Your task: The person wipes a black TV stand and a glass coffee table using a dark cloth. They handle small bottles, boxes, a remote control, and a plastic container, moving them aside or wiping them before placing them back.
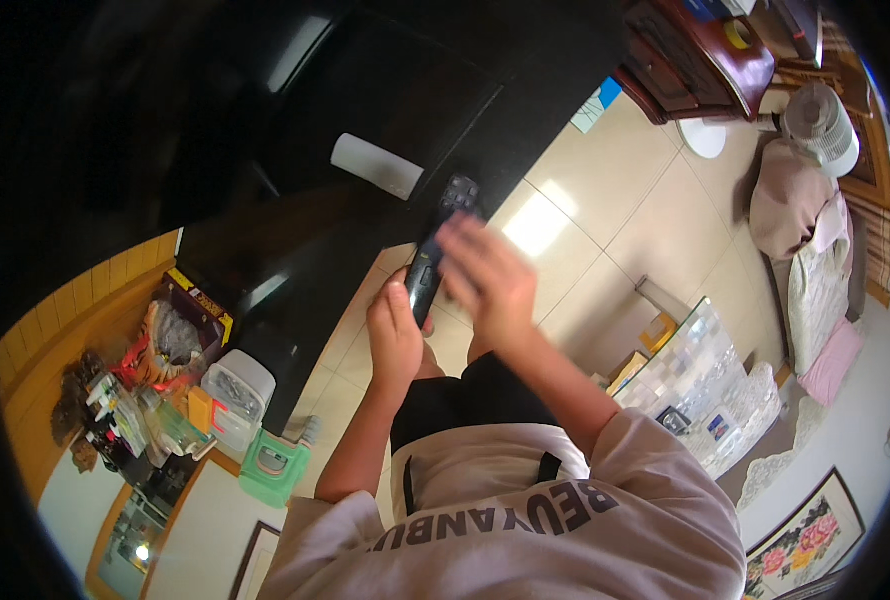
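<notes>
A black remote control is held at its lower end by my left hand, thumb along its side. It points up and slightly right over the edge of a glossy black surface. My right hand, blurred, lies across the remote's middle with its fingertips at the buttons. Whether those fingers grip, press or only brush it cannot be made out. Just beyond the remote, a white oblong object lies on the black surface.
A clear plastic container, a green plastic bin and assorted items stand at left. A glass-topped table is at right. Beyond it are a white fan, a cushioned seat and a dark red wooden cabinet.
</notes>
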A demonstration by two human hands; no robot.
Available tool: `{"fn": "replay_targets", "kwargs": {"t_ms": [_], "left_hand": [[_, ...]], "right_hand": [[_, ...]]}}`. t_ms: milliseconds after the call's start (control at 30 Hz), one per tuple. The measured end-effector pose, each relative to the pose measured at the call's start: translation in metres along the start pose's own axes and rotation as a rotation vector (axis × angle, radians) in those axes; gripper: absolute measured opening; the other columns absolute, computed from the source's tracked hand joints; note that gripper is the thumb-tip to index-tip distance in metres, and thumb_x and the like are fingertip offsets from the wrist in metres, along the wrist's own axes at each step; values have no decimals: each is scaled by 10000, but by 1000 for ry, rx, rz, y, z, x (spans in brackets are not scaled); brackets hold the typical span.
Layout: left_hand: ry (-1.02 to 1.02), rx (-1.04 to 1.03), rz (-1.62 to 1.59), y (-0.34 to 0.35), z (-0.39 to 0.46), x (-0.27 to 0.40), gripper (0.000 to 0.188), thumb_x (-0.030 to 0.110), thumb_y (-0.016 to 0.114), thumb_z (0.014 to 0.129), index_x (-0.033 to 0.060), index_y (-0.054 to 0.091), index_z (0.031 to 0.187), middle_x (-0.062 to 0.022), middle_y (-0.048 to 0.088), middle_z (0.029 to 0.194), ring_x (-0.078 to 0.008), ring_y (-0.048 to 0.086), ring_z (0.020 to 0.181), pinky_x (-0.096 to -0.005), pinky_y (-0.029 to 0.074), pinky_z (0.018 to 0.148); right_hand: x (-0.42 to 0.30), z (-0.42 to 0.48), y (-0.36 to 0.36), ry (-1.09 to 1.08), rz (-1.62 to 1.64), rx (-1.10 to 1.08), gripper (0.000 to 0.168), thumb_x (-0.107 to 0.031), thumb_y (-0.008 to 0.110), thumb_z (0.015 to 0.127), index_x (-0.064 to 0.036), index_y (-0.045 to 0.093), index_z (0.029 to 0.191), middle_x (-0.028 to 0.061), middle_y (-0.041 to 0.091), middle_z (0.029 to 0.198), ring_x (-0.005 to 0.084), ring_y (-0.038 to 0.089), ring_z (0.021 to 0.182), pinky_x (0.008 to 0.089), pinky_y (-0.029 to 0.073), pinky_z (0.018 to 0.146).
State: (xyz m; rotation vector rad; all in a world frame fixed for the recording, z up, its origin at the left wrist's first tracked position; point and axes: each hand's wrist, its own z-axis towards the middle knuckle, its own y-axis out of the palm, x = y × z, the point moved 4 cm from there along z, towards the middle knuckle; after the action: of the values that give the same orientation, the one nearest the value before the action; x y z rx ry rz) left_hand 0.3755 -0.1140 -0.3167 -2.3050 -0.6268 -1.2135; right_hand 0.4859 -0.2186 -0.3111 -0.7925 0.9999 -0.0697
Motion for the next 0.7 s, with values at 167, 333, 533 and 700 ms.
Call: {"fn": "replay_targets", "kwargs": {"t_ms": [167, 333, 533, 700], "left_hand": [[9, 77, -34, -59, -37, -21, 513, 331, 285, 1040, -76, 569, 1170, -131, 617, 890, -196, 584, 748, -313, 457, 693], [75, 114, -71, -112, -61, -23, 551, 386, 283, 1043, -72, 539, 1211, -71, 582, 780, -124, 547, 571, -259, 444, 524], [-17, 275, -446, -194, -89, -68, 886, 704, 185, 938, -56, 537, 1226, -137, 620, 1103, -220, 588, 1006, -336, 477, 861], [91, 160, -143, -236, -118, -79, 960, 776, 128, 885, -26, 525, 1232, -24, 509, 640, -82, 440, 474, -216, 308, 406]], "right_hand": [[-63, -29, 25, -232, 125, -228, 430, -117, 757, 660, -134, 709, 1087, 93, 666, 1159, 198, 666, 817, 324, 534, 742], [-88, 16, 63, 48, 219, 4, 374, -29, 718, 761, -43, 673, 1132, 156, 643, 1166, 297, 669, 972, 353, 549, 813], [-202, -83, 122, -208, 379, -321, 486, -99, 784, 639, -153, 695, 1113, 50, 639, 1209, 192, 668, 897, 305, 527, 718], [-199, -12, 173, -89, 291, -86, 361, -58, 715, 763, -96, 682, 1121, 132, 635, 1186, 306, 655, 987, 373, 539, 811]]}}
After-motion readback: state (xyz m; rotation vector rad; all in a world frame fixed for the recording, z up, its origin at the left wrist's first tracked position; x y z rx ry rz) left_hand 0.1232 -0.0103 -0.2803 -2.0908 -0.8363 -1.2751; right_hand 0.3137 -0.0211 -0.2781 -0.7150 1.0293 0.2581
